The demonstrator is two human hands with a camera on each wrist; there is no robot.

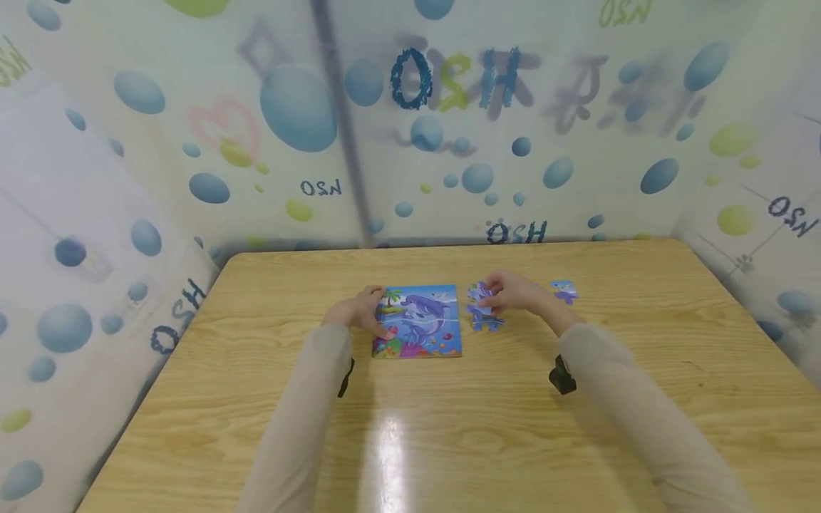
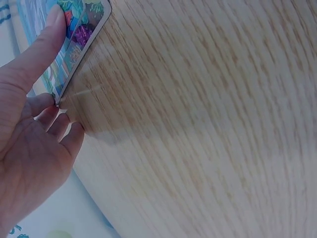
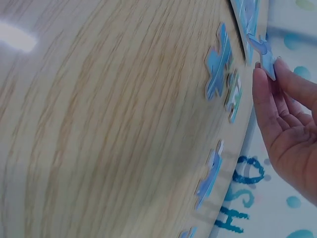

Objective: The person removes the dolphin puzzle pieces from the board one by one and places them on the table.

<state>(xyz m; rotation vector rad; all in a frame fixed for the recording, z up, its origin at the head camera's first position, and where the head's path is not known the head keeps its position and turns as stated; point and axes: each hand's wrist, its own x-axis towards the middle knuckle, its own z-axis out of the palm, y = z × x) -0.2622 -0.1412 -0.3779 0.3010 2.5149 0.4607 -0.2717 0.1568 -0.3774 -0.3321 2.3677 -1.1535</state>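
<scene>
A dolphin picture puzzle board (image 1: pixel 420 324) lies flat on the wooden table. My left hand (image 1: pixel 358 312) grips its left edge, the thumb on top of the picture; in the left wrist view the hand (image 2: pixel 37 114) has its other fingers at the rim of the board (image 2: pixel 85 22). Just right of the board, my right hand (image 1: pixel 513 292) is over loose pieces (image 1: pixel 487 319). The right wrist view shows this hand (image 3: pixel 292 114) pinching a small blue and purple piece (image 3: pixel 266 57) between thumb and fingers, near the board's edge (image 3: pixel 244 25).
One loose piece (image 1: pixel 564 291) lies farther right, beyond the right wrist. In the right wrist view several pieces (image 3: pixel 218 64) rest on the table (image 3: pixel 124 124). A wall (image 1: pixel 423 206) with blue and green dots stands along the table's far edge.
</scene>
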